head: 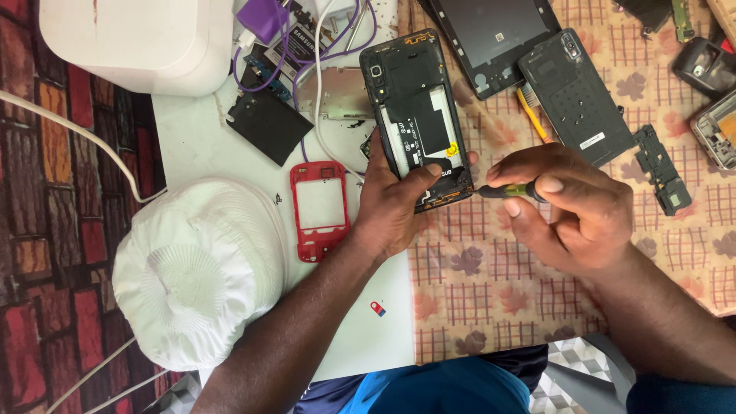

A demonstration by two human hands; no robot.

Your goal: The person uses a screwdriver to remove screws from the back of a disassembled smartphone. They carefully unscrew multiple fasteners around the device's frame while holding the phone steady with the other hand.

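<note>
Head view, and we start big: our worktop (192, 138) is white on the left, with a checked leaf-print cloth (491, 284) over its right part. A white hat (199, 268) sits at the left edge, and a white box-like device (138, 42) at the top left; we cannot tell what it holds. Up top on the cloth lie two dark back covers (575, 92), well apart from us. Now the opened phone (420, 115), back off, black frame showing a white panel and a yellow sticker, tilted up off the worktop. Our left hand (395, 203) is curled round its lower end, thumb pressed on the frame. Our right hand (575, 211) is closed on a small screwdriver (510, 191), tip at the phone's bottom right corner. Just left of it, a red phone frame (320, 208) lies flat. Bare cloth lies below our hands to the near edge.
</note>
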